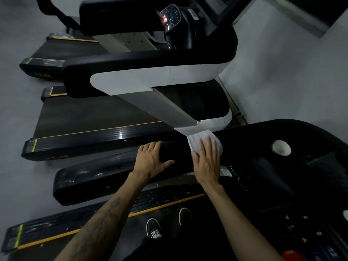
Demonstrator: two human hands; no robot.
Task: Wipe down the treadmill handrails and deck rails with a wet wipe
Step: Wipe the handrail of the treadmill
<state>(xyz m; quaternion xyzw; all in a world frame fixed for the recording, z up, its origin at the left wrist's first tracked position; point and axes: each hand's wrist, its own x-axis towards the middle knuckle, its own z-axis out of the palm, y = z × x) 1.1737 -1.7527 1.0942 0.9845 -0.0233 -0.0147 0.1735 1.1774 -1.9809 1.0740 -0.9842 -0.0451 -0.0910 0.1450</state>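
**Treadmill handrail, wipe pressed on top**

Item 1. Pair of black lace-up shoes with white laces [168, 226], at 6 o'clock, standing on the dark belt beside the black ribbed deck rail with orange edge stripe [105, 222], which runs toward 8 o'clock and carries pale specks.

Item 2. Left hand [152, 160], just below centre, thumb out along the near face and fingers curled over the top of the broad black padded handrail [105, 178], gripping it. The rail's surface toward 9 o'clock shows wet flecks.

Item 3. Right hand [206, 159], just beside the left toward 3 o'clock, fingers straight and together, palm pressing flat on the white crumpled wet wipe [195, 139]. The wipe lies on the same handrail, its far edge showing beyond the fingertips toward 12 o'clock.

Item 4. White paper cup [281, 147], at 3 o'clock, seated in the black console.

Item 5. Neighbouring black-and-white treadmill [150, 76], at 12 o'clock, on the grey floor.
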